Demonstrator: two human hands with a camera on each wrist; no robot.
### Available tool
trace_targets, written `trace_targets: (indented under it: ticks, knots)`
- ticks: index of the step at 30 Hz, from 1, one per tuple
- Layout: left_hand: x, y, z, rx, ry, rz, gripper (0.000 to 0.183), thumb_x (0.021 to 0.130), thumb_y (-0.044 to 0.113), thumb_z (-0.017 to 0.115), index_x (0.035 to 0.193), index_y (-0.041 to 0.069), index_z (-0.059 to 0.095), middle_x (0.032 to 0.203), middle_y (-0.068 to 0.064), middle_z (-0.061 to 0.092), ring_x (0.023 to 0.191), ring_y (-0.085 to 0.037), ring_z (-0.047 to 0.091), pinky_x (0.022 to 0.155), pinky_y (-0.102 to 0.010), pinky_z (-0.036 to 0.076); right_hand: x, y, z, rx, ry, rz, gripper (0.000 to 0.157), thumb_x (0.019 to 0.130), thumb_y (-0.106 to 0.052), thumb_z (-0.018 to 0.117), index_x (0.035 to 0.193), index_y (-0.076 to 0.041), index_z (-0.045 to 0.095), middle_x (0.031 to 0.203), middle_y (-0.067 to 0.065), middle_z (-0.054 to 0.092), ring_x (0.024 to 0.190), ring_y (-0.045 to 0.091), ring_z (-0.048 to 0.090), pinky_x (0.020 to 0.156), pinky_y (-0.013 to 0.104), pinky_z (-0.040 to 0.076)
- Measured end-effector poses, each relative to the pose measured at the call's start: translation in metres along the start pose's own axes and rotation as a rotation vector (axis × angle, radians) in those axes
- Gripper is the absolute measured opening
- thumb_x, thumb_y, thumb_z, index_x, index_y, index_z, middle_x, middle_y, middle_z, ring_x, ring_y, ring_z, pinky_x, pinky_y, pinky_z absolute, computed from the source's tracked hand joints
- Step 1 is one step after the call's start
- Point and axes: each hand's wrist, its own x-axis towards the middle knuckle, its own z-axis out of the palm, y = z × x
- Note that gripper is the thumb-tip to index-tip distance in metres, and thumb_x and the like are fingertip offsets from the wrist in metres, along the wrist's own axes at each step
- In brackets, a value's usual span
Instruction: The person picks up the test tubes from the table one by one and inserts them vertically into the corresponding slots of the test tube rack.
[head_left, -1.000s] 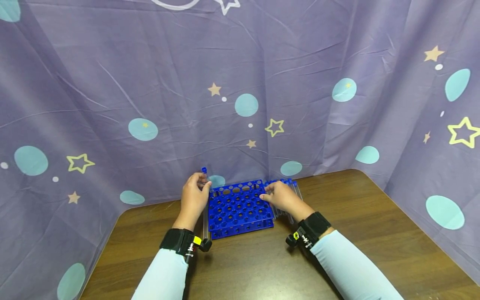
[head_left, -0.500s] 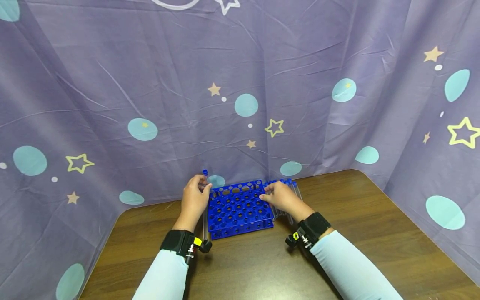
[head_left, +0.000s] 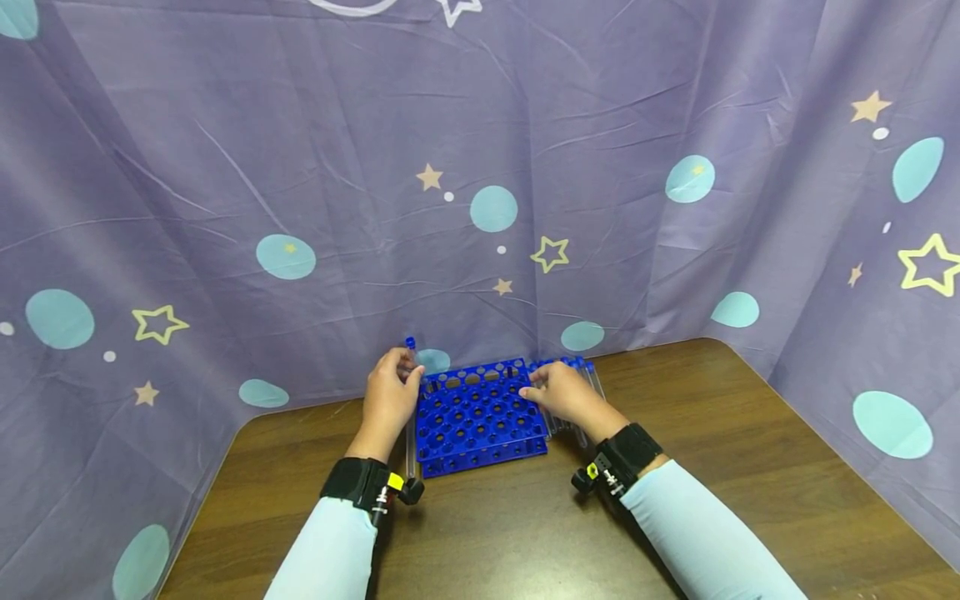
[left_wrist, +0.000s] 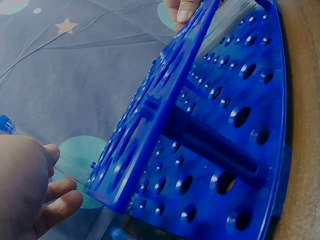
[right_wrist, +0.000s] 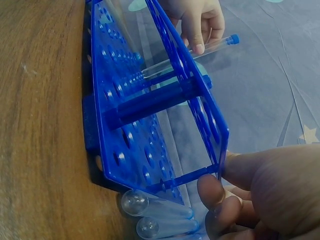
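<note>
My left hand (head_left: pixel 387 396) pinches a clear test tube with a blue cap (head_left: pixel 410 342) between thumb and fingers, at the back left corner of a blue test tube rack (head_left: pixel 480 421). In the right wrist view this test tube (right_wrist: pixel 215 47) slants through the rack's top plate, its lower end between the two plates. My right hand (head_left: pixel 567 392) holds the rack's right edge, thumb above the top plate (right_wrist: pixel 222 137) and curled fingers (right_wrist: pixel 210 190) below. The rack stands on the table, its visible top holes mostly bare.
Several blue-capped test tubes (head_left: pixel 595 382) lie on the wooden table (head_left: pixel 495 533) just right of the rack, partly behind my right hand. Another clear tube (head_left: pixel 410 446) lies along the rack's left side. A patterned curtain (head_left: pixel 360 183) hangs close behind the table.
Compared with one second ago, my left hand and the test tube sit very slightly lower and to the right. The right hand and the rack look unmoved.
</note>
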Motion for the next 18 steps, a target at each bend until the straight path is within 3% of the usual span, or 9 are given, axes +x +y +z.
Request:
trace_targets:
  ticks: [18]
  knots:
    - [-0.0020, -0.0028, -0.0010, -0.013, -0.014, -0.009, 0.036, 0.110, 0.019, 0.076, 0.141, 0.002, 0.069, 0.124, -0.017, 0.073, 0.114, -0.036, 0.075, 0.096, -0.053, 0.065, 0.0010, 0.0023, -0.0001, -0.010, -0.015, 0.012, 0.050, 0.109, -0.033, 0.080, 0.141, 0.005, 0.076, 0.075, 0.000, 0.078, 0.071, 0.014, 0.074, 0.100, 0.051, 0.066]
